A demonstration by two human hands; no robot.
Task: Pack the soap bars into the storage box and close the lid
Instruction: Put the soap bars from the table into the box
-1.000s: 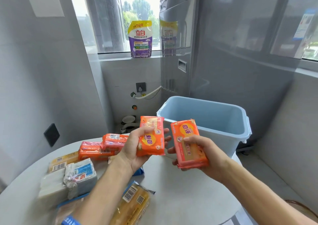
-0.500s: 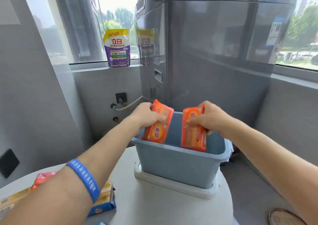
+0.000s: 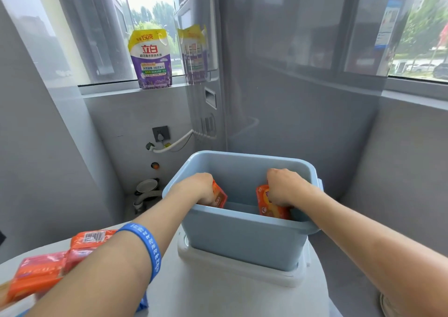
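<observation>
Writing shows best on the purple and yellow detergent pouch (image 3: 150, 60) upright on the far window sill (image 3: 116, 86): we read "150" at its top and large red characters on a white band; the smaller lines are too fine for us. Our left wrist carries a blue wristband (image 3: 149, 249) with white marks we cannot make out.

Our left hand (image 3: 198, 188) is down inside the pale blue storage box (image 3: 242, 239), fingers wrapped shut around an orange soap bar (image 3: 219, 196) at the box's left wall. That bar stands on end, long axis roughly vertical and tipped a little, its printed face turned right; only a small white label patch shows, unreadable. Our right hand (image 3: 286, 187) is likewise inside, fingers closed over a second orange soap bar (image 3: 269, 203) near the right wall. This one also stands upright, its yellow-and-orange printed face turned left toward the first bar; the lettering is mostly covered by the fingers.

The box sits open on the round white worktop (image 3: 218, 299), resting on a white lid (image 3: 242, 266) that lies flat beneath it.

At near left on the worktop lie more orange wrapped soap bars (image 3: 48, 266), one showing a barcode (image 3: 93, 236) on its upper face. They are blurred, and partly hidden by our left forearm.
</observation>
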